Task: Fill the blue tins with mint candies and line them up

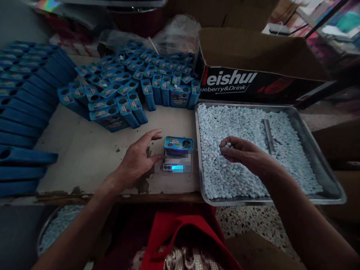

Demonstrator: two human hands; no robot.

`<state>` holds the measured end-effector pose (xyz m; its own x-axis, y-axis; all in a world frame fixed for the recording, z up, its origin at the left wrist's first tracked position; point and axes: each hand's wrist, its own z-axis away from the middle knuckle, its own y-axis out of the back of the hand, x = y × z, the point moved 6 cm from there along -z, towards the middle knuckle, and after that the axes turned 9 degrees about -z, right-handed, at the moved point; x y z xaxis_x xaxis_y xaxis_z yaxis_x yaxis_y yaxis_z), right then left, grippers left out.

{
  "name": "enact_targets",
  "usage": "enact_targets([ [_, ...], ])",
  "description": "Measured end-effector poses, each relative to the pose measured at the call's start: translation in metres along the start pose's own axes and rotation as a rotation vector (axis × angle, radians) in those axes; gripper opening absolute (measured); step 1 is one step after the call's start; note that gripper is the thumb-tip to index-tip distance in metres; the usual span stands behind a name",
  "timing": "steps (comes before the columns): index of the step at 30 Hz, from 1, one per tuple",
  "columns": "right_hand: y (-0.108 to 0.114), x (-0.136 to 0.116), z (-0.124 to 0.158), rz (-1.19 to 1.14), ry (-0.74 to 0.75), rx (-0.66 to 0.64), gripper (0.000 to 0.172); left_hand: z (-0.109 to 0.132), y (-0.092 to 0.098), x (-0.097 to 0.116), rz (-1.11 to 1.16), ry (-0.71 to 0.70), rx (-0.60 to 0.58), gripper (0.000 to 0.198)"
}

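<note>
Head view: the right hand (244, 152) has its grip pinched on a few pale candies (228, 145), above the tray (341, 195) filled with similar pieces. The left hand (137, 157) has its grip spread, thumb and fingers apart, beside the scale (167, 167); whether the thumb touches the scale cannot be told. A blue container (173, 142) rests on the scale, round hole upward, on the table (95, 153). Handling: the candies appear light, hard and smooth, liable to slip or roll; a light fingertip pinch suits them. The container appears light and fairly stiff; hold it by opposite sides, clear of the hole.
</note>
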<state>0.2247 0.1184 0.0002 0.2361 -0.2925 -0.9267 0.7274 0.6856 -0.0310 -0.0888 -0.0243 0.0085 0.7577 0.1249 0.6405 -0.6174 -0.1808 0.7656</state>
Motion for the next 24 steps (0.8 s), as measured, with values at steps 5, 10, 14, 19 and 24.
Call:
enact_targets([
  [5,0.001,-0.023,0.001,0.325,0.133,0.086,0.025,-0.011,-0.032,0.007,0.208,0.11,-0.15,0.044],
  [10,-0.009,-0.029,0.002,0.109,0.247,0.362,0.029,-0.039,-0.022,0.067,-0.013,-0.35,-0.015,0.02],
  [14,-0.036,0.008,-0.02,-0.705,0.082,0.368,0.037,-0.049,-0.011,0.144,-0.356,-0.814,0.038,0.032],
  [19,-0.048,0.02,-0.03,-1.284,0.035,0.381,0.032,-0.062,-0.02,0.195,-0.504,-1.01,-0.056,0.033],
  [24,-0.048,0.014,-0.027,-1.453,-0.016,0.4,0.031,-0.083,-0.031,0.191,-0.462,-1.035,0.148,0.027],
])
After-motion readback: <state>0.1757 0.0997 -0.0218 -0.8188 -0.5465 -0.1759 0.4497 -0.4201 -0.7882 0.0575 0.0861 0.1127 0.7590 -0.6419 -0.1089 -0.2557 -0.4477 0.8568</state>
